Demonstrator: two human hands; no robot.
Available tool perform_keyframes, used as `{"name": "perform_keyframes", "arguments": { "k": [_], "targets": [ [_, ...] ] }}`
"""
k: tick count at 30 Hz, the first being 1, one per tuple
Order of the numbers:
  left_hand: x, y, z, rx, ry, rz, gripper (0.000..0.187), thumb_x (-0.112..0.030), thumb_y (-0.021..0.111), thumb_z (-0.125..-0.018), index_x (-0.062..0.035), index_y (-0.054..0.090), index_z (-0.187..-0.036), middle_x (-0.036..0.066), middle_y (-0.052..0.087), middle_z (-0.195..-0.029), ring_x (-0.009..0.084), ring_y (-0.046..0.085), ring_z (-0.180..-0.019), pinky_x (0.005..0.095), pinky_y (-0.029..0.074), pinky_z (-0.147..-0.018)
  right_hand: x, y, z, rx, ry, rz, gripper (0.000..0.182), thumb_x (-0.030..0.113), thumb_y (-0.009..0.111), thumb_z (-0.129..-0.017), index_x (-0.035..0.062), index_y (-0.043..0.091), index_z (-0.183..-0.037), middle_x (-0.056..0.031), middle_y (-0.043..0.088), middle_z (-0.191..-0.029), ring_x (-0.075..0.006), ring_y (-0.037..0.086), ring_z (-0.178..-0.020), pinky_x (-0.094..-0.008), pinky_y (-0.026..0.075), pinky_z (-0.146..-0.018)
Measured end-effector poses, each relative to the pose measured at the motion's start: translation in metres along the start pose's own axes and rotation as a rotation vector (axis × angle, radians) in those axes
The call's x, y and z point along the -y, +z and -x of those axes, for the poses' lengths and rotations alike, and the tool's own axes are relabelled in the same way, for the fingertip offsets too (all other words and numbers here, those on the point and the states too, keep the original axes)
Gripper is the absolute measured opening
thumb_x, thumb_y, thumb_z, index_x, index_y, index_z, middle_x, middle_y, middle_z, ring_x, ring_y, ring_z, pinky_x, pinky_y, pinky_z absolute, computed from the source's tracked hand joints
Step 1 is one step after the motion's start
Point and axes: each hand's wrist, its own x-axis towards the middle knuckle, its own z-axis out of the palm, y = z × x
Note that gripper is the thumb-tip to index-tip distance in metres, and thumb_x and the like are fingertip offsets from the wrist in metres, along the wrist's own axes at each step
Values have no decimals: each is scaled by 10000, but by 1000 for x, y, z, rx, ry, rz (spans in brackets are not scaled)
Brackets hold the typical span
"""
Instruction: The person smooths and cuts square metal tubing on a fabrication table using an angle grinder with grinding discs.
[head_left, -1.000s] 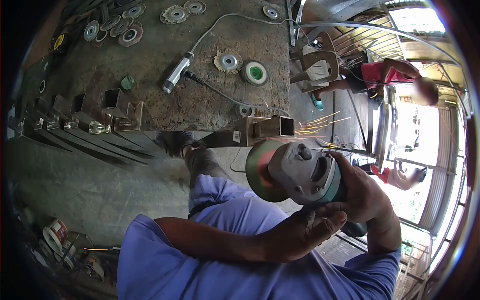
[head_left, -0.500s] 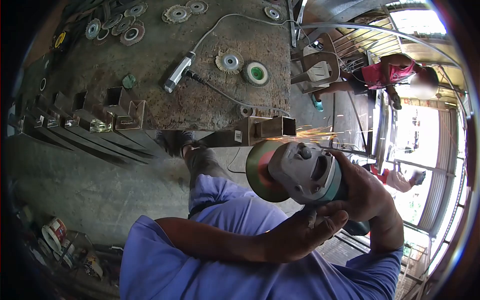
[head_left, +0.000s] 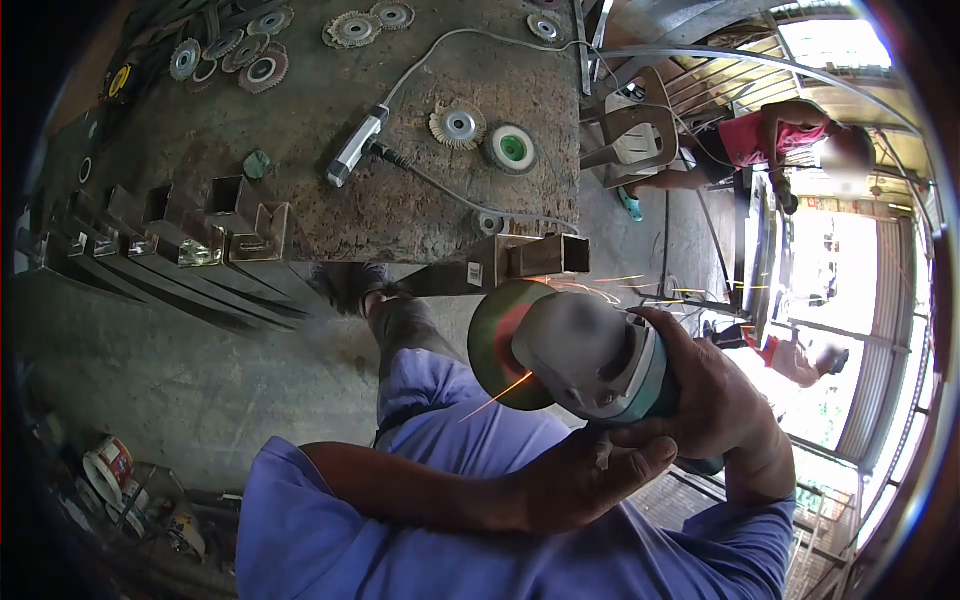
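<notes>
Both my hands hold an angle grinder (head_left: 590, 355) with a grey head and a teal body. My right hand (head_left: 715, 395) wraps the body from the right. My left hand (head_left: 590, 475) grips it from below, the forearm crossing my purple shirt. The grinder's green and red disc (head_left: 498, 345) sits just below the open end of a rusty square steel tube (head_left: 545, 255) that juts over the table edge. A few sparks fly to the right and one streaks down to the left.
The steel worktable (head_left: 400, 210) carries several flap discs and wire wheels (head_left: 458, 125), a grey tool (head_left: 355, 145) with its cable, and a row of square tubes (head_left: 180, 235) at the left. A plastic chair (head_left: 635, 125) and a person in a red shirt (head_left: 770, 140) are at the back right.
The grinder and both hands have shifted a little left and down from the tube end. The thick spray of sparks has thinned to a few streaks.
</notes>
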Motion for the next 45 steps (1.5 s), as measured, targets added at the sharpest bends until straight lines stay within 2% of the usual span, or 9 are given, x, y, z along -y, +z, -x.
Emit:
{"name": "perform_keyframes", "arguments": {
  "k": [16,23,30,31,33,35,37,40,45],
  "targets": [
    [-10,-2,7,-64,-32,-74,516,-446,472,-1034,34,564,-1198,127,648,-1067,178,625,-986,312,469,-870,5,4,-7,17,-23,43,921,260,868,-707,-16,334,-1405,-208,704,-893,-377,719,-819,-412,563,-705],
    [1,4,6,-56,51,-227,621,-487,504,-1007,44,463,-1324,197,634,-1157,238,641,-1014,359,494,-899,-2,5,10,-54,-96,47,984,266,896,-670,-53,329,-1409,-212,705,-976,-321,726,-915,-377,569,-768],
    [-18,-28,21,36,-68,-1075,881,-504,634,-910,75,287,-1477,281,530,-1372,362,647,-1097,405,498,-952,-42,63,53,-667,-227,-985,1024,450,901,-650,-116,388,-1333,-229,638,-1109,-268,685,-904,-348,577,-752],
    [0,-52,30,-24,80,-1269,840,-503,652,-895,47,356,-1456,261,594,-1302,367,682,-1002,412,522,-892,-56,69,57,-697,-246,-1035,991,481,878,-669,-108,409,-1312,-227,635,-1098,-269,684,-877,-353,577,-721],
    [-41,-70,41,-161,-429,-1404,806,-495,685,-871,7,411,-1438,236,653,-1218,344,684,-1030,417,524,-898,-95,86,65,-764,-277,-1149,932,543,834,-706,-93,450,-1270,-223,629,-1075,-271,682,-821,-361,578,-659],
    [-60,-87,52,-568,-510,-1345,825,-495,728,-830,-22,426,-1436,231,691,-1111,344,673,-1055,422,514,-920,-125,106,60,-799,-480,-1259,888,619,725,-787,-60,457,-1291,-189,615,-1033,-271,666,-762,-356,558,-621],
    [-64,-109,52,-882,-209,-1447,867,-449,794,-784,-8,422,-1431,204,676,-1146,293,674,-1017,396,516,-908,-140,123,58,-856,-581,-1411,888,630,695,-808,-39,433,-1328,-178,597,-1047,-272,658,-791,-364,557,-642],
    [-68,-160,32,-545,294,-1276,850,-296,831,-747,-10,419,-1433,151,641,-1225,213,648,-1020,343,510,-908,-155,137,57,-895,-718,-1577,880,619,671,-832,-23,397,-1367,-177,568,-1083,-275,649,-857,-388,561,-702],
    [-71,-185,-1,-269,106,-864,702,-117,775,-732,-30,486,-1366,68,617,-1193,122,602,-991,284,497,-901,-169,161,67,-858,-883,-1688,845,573,659,-855,-22,374,-1384,-178,541,-1096,-284,639,-921,-429,558,-777]
  ]
}}
